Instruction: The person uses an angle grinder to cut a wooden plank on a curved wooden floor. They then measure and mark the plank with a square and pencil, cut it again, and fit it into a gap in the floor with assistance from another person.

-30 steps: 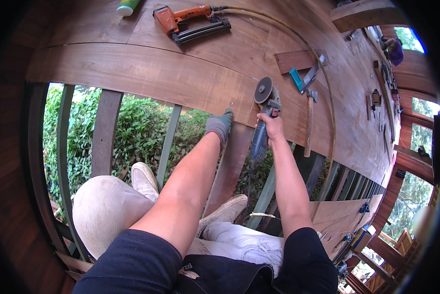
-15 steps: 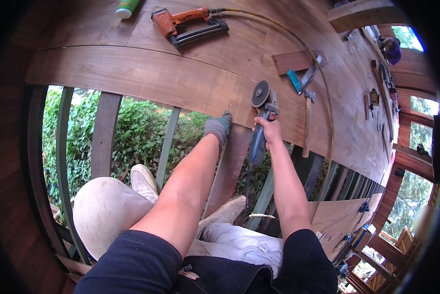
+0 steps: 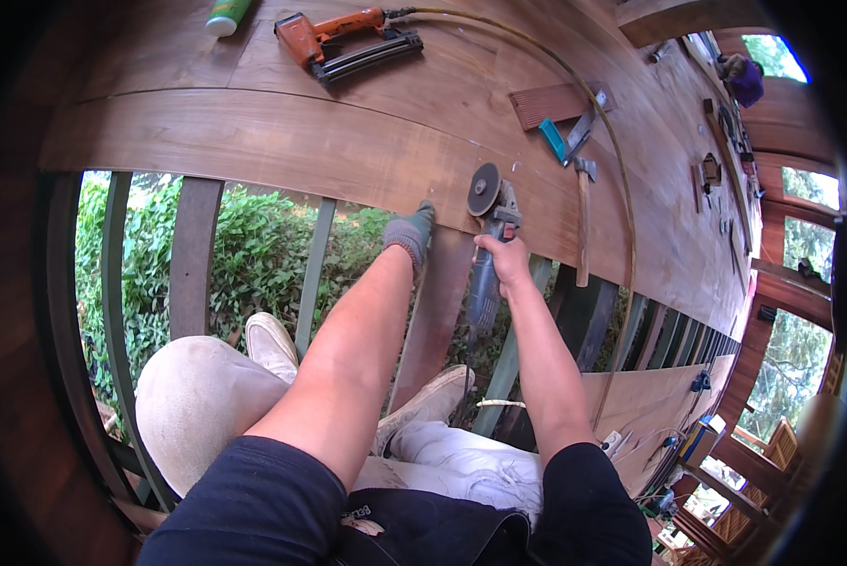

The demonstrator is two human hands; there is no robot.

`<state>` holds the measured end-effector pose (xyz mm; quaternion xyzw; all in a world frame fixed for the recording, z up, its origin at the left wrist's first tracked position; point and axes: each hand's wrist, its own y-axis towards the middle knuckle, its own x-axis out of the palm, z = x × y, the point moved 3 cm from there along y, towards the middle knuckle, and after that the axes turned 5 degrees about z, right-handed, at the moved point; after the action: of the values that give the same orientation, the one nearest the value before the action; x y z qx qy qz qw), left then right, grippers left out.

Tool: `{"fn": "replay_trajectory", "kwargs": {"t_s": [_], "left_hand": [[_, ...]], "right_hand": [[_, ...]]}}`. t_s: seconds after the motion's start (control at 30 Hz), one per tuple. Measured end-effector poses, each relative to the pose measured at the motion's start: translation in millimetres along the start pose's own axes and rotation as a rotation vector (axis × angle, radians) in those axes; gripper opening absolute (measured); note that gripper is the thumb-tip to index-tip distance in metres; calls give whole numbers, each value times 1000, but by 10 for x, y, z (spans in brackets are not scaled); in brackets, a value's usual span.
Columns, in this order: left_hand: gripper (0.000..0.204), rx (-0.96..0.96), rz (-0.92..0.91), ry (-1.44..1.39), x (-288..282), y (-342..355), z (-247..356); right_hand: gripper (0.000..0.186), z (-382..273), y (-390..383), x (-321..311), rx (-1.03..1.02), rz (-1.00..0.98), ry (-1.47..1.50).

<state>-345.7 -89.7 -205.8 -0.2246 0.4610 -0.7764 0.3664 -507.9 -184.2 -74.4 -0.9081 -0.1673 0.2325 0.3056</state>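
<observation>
My right hand (image 3: 506, 259), bare, is wrapped round the body of a blue-grey angle grinder (image 3: 483, 285). The grinder's dark round disc (image 3: 483, 189) points away from me, over the near wooden floorboard (image 3: 348, 156); whether it touches the wood I cannot tell. My left hand (image 3: 410, 236), in a grey-green glove, is at that board's near edge, just left of the grinder. One digit lies on top of the wood, and the other fingers seem curled at the edge, partly hidden. A reddish-brown joist (image 3: 433, 316) runs toward me beneath the board edge.
Beyond lie an orange nail gun (image 3: 334, 42) with a yellow hose (image 3: 536, 52), a green bottle (image 3: 227, 17), a teal-handled tool (image 3: 553, 140) on a brown wood piece (image 3: 536, 106) and a hammer (image 3: 584, 222). Foliage (image 3: 253, 255) shows through gaps between green joists (image 3: 316, 274).
The view has shifted slightly, so most things appear farther left. The grinder has come a little nearer to me, still in my right hand. My left hand stays at the board's edge.
</observation>
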Motion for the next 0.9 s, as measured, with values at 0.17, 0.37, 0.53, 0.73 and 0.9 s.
{"fn": "replay_trajectory", "kwargs": {"t_s": [0.17,0.37,0.53,0.73,0.9], "left_hand": [[82,-53,28,94,-26,-63,51],[78,-48,23,64,-47,-148,121],[69,-68,6,2,-15,-37,46],[75,-25,22,71,25,226,-90],[77,-70,11,115,-24,153,20]], "right_hand": [[24,20,-62,7,6,-14,6],[22,79,-190,-2,-2,-5,-9],[20,149,-277,-4,-3,18,9],[23,171,-353,-15,-6,3,4],[24,-92,-348,-155,-34,46,128]]}}
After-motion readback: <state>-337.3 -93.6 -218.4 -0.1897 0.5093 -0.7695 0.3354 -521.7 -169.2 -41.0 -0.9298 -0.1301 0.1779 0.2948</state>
